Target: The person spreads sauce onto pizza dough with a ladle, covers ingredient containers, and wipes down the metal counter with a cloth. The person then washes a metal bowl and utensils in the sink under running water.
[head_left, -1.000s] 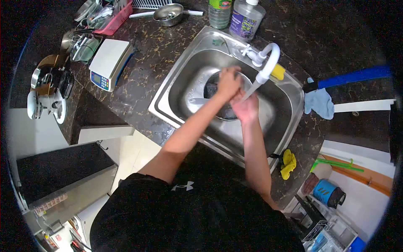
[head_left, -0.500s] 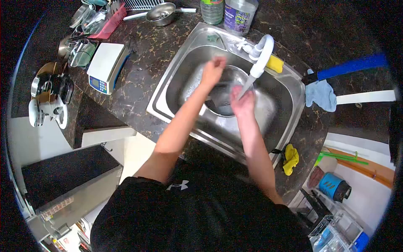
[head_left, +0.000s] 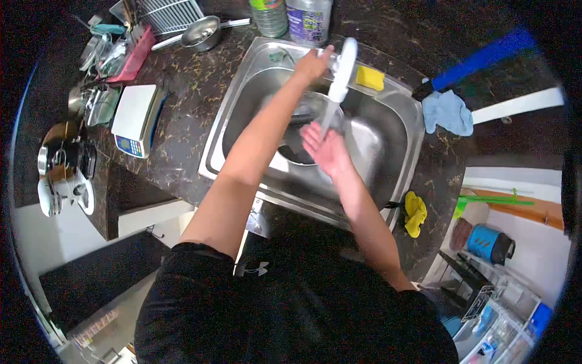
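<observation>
My left hand [head_left: 313, 65] reaches across the back of the sink [head_left: 233, 109], its fingers around the handle at the base of the white tap [head_left: 345, 70]. The handle is mostly hidden behind the fingers. Water runs from the spout onto my right hand [head_left: 327, 148], which is palm up with its fingers spread and holds nothing. Below both hands, a round, shiny vessel [head_left: 297, 159] sits in the sink, partly covered by my left forearm. I cannot make out its exact kind.
A yellow sponge [head_left: 370, 78] lies behind the tap, near two plastic bottles [head_left: 308, 23]. To the right are a blue cloth [head_left: 447, 113], a blue-handled tool [head_left: 485, 57] and a yellow cloth [head_left: 415, 213]. A digital scale [head_left: 134, 118] and a small pan [head_left: 202, 34] stand left.
My left hand has gone from above the sink up to the tap handle. My right hand stays under the stream, its fingers now more spread. The view has shifted slightly.
</observation>
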Demonstrator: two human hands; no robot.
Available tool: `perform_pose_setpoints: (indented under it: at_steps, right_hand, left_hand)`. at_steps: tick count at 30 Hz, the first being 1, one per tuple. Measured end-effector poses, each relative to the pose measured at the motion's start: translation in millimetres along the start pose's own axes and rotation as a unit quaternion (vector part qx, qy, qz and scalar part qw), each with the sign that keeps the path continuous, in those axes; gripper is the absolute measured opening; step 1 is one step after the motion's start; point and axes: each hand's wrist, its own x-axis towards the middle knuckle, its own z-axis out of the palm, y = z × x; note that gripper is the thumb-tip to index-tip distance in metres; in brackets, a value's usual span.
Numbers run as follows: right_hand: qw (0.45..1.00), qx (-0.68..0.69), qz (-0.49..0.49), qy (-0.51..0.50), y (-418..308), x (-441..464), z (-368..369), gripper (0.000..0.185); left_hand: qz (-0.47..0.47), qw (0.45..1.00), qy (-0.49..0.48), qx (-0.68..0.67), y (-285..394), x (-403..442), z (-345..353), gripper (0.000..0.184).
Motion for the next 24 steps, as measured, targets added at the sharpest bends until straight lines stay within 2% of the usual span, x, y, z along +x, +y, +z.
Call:
perform_pose_setpoints:
  at_steps: [1,3,4,5,6,7,8,9,10,11,12,13,15,16,18,20,21,23,24]
  right_hand:
    - [0.999,-0.031,-0.009,-0.034,-3.9,-12.3,-1.9,0.033]
    - [0.991,-0.093,-0.025,-0.095,-10.4,-38.7,-7.0,0.033]
    - [0.979,-0.165,-0.077,-0.092,-14.6,-49.9,-10.6,0.031]
    - [0.961,-0.233,-0.131,-0.078,-20.4,-63.7,-16.5,0.029]
    - [0.963,-0.224,-0.138,-0.060,-32.2,-80.6,-15.1,0.029]
    - [0.881,-0.415,-0.218,-0.066,-46.4,-98.8,-13.2,0.030]
    - [0.753,-0.592,-0.280,-0.067,-57.7,-113.5,-18.6,0.031]
    - [0.698,-0.617,-0.363,-0.004,-64.8,-125.2,-32.8,0.031]
    - [0.631,-0.637,-0.439,0.060,-71.3,-138.4,-47.4,0.031]
    - [0.527,-0.653,-0.519,0.163,-77.7,-148.8,-58.4,0.034]
    - [0.476,-0.662,-0.530,0.234,-84.5,-158.6,-74.0,0.031]
    - [0.420,-0.666,-0.536,0.304,-87.8,-166.0,-88.7,0.028]
    - [0.427,-0.681,-0.512,0.302,-79.7,-166.7,-114.2,0.027]
    - [0.435,-0.696,-0.489,0.295,-73.2,-165.0,-125.8,0.026]
    - [0.449,-0.725,-0.445,0.274,-65.2,-161.4,-141.6,0.025]
    - [0.502,-0.681,-0.476,0.240,-61.5,-153.0,-124.2,0.021]
    - [0.502,-0.680,-0.477,0.239,-60.7,-147.4,-113.5,0.021]
    - [0.662,-0.587,-0.369,0.284,-58.0,-131.0,-90.1,0.023]
    - [0.685,-0.557,-0.389,0.263,-51.2,-113.9,-82.3,0.024]
  left_hand:
    - [0.006,1.000,-0.005,-0.001,2.1,3.6,-2.2,0.063]
    - [-0.087,0.981,-0.074,-0.158,0.5,7.3,-6.6,0.064]
    - [-0.020,0.991,-0.078,-0.104,-7.8,12.1,-11.6,0.063]
    - [-0.086,0.982,-0.129,-0.110,-19.2,32.3,-0.3,0.061]
    - [-0.079,0.980,-0.154,-0.096,-40.3,55.6,1.0,0.061]
    - [-0.072,0.978,-0.179,-0.082,-62.4,75.5,2.4,0.061]
    - [-0.055,0.976,-0.114,-0.175,-50.8,55.6,-11.2,0.057]
    - [-0.042,0.962,-0.049,-0.266,-37.6,19.8,-25.9,0.056]
    - [-0.039,0.961,-0.068,-0.267,-40.0,-7.3,-22.1,0.056]
    - [-0.011,0.942,-0.021,-0.334,-45.4,-30.0,-24.2,0.055]
    - [0.015,0.916,0.027,-0.399,-47.2,-50.1,-28.1,0.056]
    - [0.018,0.892,-0.029,-0.451,-64.3,-66.0,-18.9,0.049]
    - [-0.081,0.894,-0.037,-0.439,-47.6,-119.1,-23.3,0.033]
    - [-0.109,0.897,-0.039,-0.428,-36.5,-142.3,-28.3,0.032]
    - [-0.098,0.914,0.000,-0.394,-31.6,-170.6,-33.5,0.032]
    - [-0.032,0.943,0.026,-0.329,-43.7,-193.1,-34.0,0.028]
    - [-0.032,0.943,0.028,-0.329,-41.5,-207.0,-35.5,0.028]
    - [0.074,0.958,0.054,-0.272,-26.3,-237.6,-30.0,0.026]
    - [0.072,0.960,0.039,-0.269,-18.2,-250.4,-24.2,0.025]
